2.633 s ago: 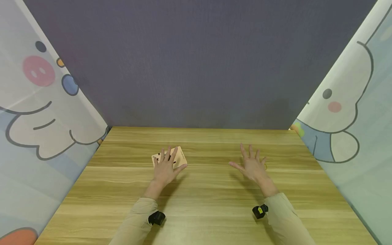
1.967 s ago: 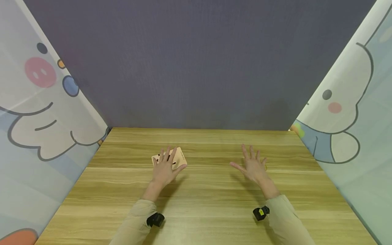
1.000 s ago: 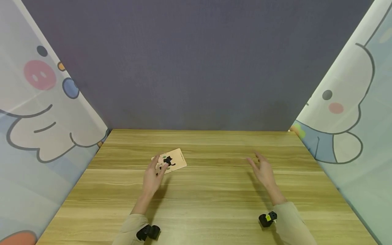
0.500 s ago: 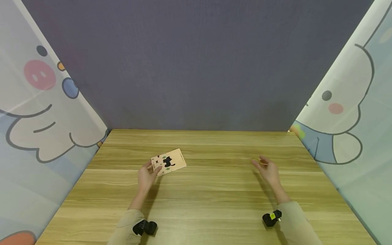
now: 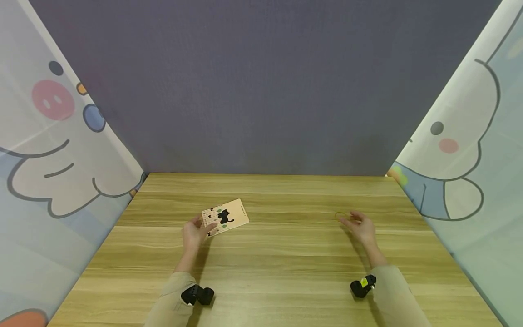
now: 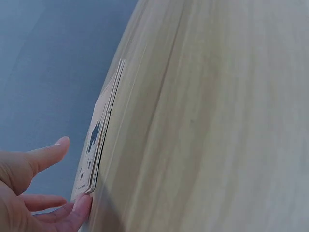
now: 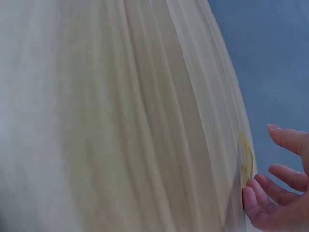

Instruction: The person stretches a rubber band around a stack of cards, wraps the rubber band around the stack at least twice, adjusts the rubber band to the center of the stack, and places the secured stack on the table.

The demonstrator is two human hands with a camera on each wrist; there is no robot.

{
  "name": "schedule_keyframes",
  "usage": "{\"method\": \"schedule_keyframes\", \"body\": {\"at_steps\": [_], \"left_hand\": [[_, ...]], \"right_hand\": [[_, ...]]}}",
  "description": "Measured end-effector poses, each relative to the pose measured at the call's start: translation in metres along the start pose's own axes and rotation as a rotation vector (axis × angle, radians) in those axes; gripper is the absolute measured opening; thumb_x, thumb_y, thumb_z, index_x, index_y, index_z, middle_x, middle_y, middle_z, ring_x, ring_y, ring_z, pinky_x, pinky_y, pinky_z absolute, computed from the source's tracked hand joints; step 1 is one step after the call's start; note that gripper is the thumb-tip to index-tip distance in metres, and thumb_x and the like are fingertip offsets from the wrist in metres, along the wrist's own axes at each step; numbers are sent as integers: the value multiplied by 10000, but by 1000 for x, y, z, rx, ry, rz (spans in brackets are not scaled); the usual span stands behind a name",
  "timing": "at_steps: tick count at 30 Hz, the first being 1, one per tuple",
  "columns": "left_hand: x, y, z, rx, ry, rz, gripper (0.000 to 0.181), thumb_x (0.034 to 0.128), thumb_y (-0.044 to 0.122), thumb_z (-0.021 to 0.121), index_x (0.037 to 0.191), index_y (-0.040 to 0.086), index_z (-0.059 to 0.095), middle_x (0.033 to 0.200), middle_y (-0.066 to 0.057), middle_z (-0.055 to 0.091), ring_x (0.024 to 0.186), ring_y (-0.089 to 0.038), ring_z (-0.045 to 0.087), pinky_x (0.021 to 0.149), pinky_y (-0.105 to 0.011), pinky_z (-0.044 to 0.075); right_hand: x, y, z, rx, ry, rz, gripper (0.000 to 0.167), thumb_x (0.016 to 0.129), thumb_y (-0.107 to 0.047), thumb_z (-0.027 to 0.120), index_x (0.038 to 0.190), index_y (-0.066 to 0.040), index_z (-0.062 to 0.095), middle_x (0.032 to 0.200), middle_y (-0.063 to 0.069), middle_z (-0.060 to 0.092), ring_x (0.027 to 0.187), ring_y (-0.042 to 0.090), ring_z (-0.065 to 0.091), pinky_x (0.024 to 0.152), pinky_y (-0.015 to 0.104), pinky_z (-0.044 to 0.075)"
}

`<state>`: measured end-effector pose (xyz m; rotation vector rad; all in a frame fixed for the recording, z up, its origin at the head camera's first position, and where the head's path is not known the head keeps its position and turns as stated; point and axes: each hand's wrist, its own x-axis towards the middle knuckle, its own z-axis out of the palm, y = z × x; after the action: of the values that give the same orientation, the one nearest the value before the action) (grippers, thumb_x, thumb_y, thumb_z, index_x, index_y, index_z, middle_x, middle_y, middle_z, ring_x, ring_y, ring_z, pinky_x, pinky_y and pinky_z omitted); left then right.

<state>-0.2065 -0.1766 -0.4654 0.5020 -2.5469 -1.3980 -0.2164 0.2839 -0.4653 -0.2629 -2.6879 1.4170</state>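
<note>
A thin, layered stack of cream cards or booklets (image 5: 233,213), printed with a black cat, lies flat on the wooden table. At its near left corner is my left hand (image 5: 192,233), with the thumb over the corner from above. In the left wrist view, fingertips touch the lower edge of the stack (image 6: 99,113), while the thumb stands lifted off it. A yellow rubber band (image 7: 246,152) lies on the table at the right. My right hand (image 5: 363,229) is beside it, fingertips at the band and thumb apart from them in the right wrist view.
The wooden table (image 5: 269,254) ends at a dark grey panel (image 5: 265,113) behind. Cartoon-printed curtains hang at the left (image 5: 81,159) and right (image 5: 457,159). A black camera is worn on each wrist.
Both hands were spread flat, the left over the stack. They drew back and outward, turned sideways, and came to the stack's corner and the rubber band. Stack and band appear to stay put.
</note>
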Motion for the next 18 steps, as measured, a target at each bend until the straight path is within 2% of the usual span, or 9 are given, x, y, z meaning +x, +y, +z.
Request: {"method": "schedule_keyframes", "body": {"at_steps": [4,7,10,12,15,18], "left_hand": [[2,1,4,12,22,-18,587,655,182,788,1106,-110,552,972,-263,576,801,-290,511,633,-327,495],[3,1,8,27,38,-28,449,634,199,801,915,-84,594,739,-144,533,611,-179,399,457,-222,329],[4,0,10,37,47,-50,403,627,206,803,832,-55,573,654,-63,470,544,-136,342,413,-195,256],[4,0,12,38,41,-75,433,633,210,796,892,-64,584,699,-109,523,574,-170,414,422,-213,321],[4,-1,15,53,48,-113,557,637,216,786,1073,-59,575,932,-209,602,764,-268,539,542,-309,474],[3,0,18,82,57,-149,618,640,225,779,1147,-41,544,1070,-238,574,913,-330,553,624,-415,511]], "right_hand": [[3,3,-1,2,4,31,560,844,-194,611,1240,133,388,1193,334,431,1074,430,449,884,474,466],[5,4,-2,-12,9,35,544,844,-183,609,1229,139,400,1192,335,439,1072,424,450,882,473,465],[6,6,-2,-40,18,41,527,840,-186,615,1206,143,426,1184,328,455,1064,417,458,877,467,469],[7,7,-2,-50,24,50,503,834,-182,623,1180,143,453,1169,322,470,1048,415,471,868,462,475],[8,9,-1,-70,43,53,459,819,-172,640,1127,140,501,1128,306,507,1008,408,499,830,439,499],[10,11,-1,-88,71,42,381,807,-143,648,1054,130,552,1028,279,570,921,383,538,710,351,537]]}}
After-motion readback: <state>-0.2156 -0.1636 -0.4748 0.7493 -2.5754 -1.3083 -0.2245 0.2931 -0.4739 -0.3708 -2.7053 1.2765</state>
